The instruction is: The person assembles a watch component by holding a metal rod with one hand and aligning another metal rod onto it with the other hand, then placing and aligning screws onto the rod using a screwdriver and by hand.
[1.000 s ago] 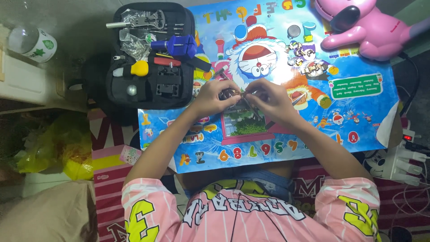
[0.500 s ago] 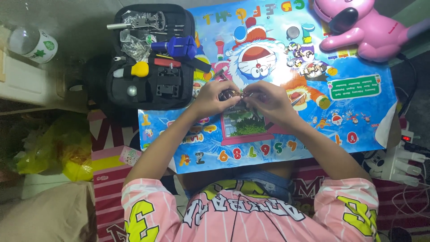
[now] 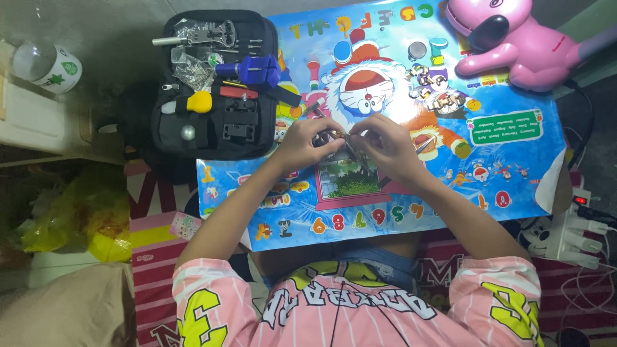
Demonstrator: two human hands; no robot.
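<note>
Head view, single frame. Landmark for all positions: the black tool case (image 3: 215,83), lying open.

Both hands meet to the right of the case, just past its lower right corner, over the cartoon play mat (image 3: 514,160). Left hand (image 3: 307,142) has its fingers curled and pressed together around a small metal piece (image 3: 332,137); it looks like a watch or a section of its band, but it is too small for me to say which. Right hand (image 3: 387,146) pinches in from the other side, thumb and forefinger closed at the same spot. A thin dark stem pokes down below that hand; whether it is a tool, I cannot tell.

Handling judgement: the piece reads as light, rigid, smooth metal, so likely slippery and easy to drop. Any tiny pins or links would be fragile and quick to vanish against the busy print. I would take hold at its outer edges, not across a face, and keep it low over the mat.

Further right of the case: a cluster of small metal parts (image 3: 432,87) on the mat, and a pink plush toy (image 3: 508,38) beyond them. Left of the case stands a white cup (image 3: 48,64).
</note>
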